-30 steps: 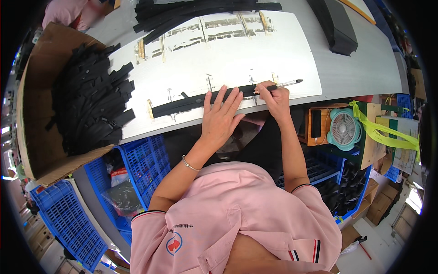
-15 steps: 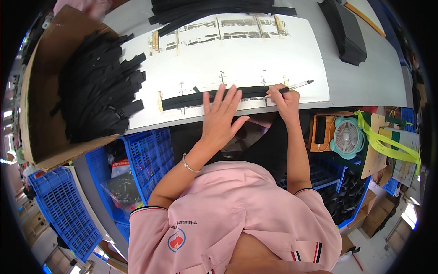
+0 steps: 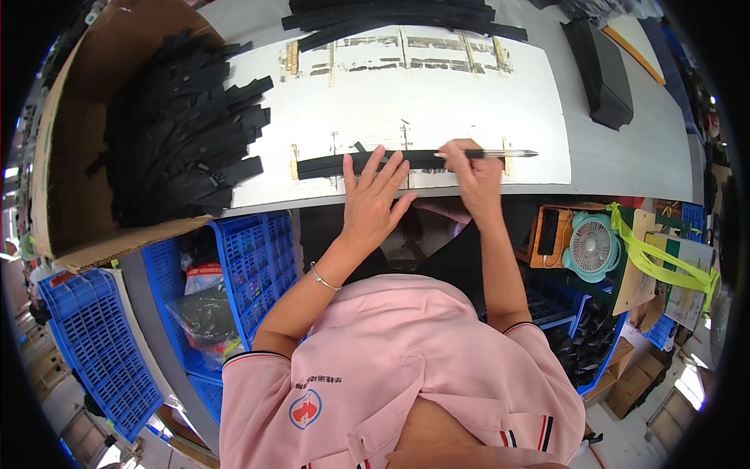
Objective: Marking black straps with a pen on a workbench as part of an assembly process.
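A long black strip (image 3: 319, 166) lies along the near edge of a white board (image 3: 437, 94) that carries dark ruled marks. Fingers spread, my left hand (image 3: 373, 195) rests flat across the strip's middle. My right hand (image 3: 478, 180) grips a pen (image 3: 512, 153) with a clear end, which points to the right. That hand is at the strip's right part; its fingers hide the pen's tip and the strip's right end.
At the left stands a cardboard box (image 3: 78, 141) heaped with black strips (image 3: 180, 133). More strips (image 3: 391, 14) lie along the board's far edge. A black curved piece (image 3: 600, 74) sits far right. Blue crates (image 3: 258, 258) and a small teal fan (image 3: 592, 246) are below the table's edge.
My right hand has moved slightly left along the strip, and the pen has turned to lie nearly level. My left hand stays on the strip. The whole view has shifted a little.
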`<control>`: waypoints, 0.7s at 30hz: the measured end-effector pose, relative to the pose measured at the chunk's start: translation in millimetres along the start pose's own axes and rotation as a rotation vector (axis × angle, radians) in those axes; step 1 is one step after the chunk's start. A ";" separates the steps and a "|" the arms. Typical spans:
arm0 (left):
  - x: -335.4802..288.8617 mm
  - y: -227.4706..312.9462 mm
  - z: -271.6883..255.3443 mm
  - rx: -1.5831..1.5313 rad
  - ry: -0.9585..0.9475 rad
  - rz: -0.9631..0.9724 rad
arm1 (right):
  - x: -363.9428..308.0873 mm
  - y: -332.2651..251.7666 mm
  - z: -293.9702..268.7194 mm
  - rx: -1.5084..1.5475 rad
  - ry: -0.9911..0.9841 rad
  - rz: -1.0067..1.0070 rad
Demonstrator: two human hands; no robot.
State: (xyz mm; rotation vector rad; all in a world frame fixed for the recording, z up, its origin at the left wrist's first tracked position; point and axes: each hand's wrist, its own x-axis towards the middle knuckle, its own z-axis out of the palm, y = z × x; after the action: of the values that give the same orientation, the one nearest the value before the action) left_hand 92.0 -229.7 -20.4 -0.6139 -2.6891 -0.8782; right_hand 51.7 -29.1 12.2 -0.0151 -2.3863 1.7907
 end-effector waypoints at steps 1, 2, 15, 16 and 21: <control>-0.7 -0.9 -0.2 0.001 -0.006 -0.003 | 2.6 -2.8 11.8 -0.018 -0.024 -0.050; -0.5 -1.1 -0.5 0.001 -0.012 -0.004 | 4.9 -1.8 21.3 -0.018 -0.026 -0.052; -3.3 -3.5 -2.4 -0.016 -0.021 0.002 | 7.5 21.5 45.9 -0.156 -0.038 -0.150; -2.8 -3.0 -3.4 -0.024 -0.022 0.003 | 7.6 21.2 46.6 -0.163 -0.036 -0.167; -4.5 -6.2 -0.4 -0.104 0.011 -0.033 | 7.0 20.7 44.3 -0.149 -0.032 -0.145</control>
State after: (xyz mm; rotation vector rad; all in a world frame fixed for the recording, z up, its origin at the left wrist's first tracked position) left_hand 93.2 -235.9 -24.7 -0.5859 -2.6652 -1.0319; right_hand 37.1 -64.7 -18.8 0.1663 -2.4680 1.5590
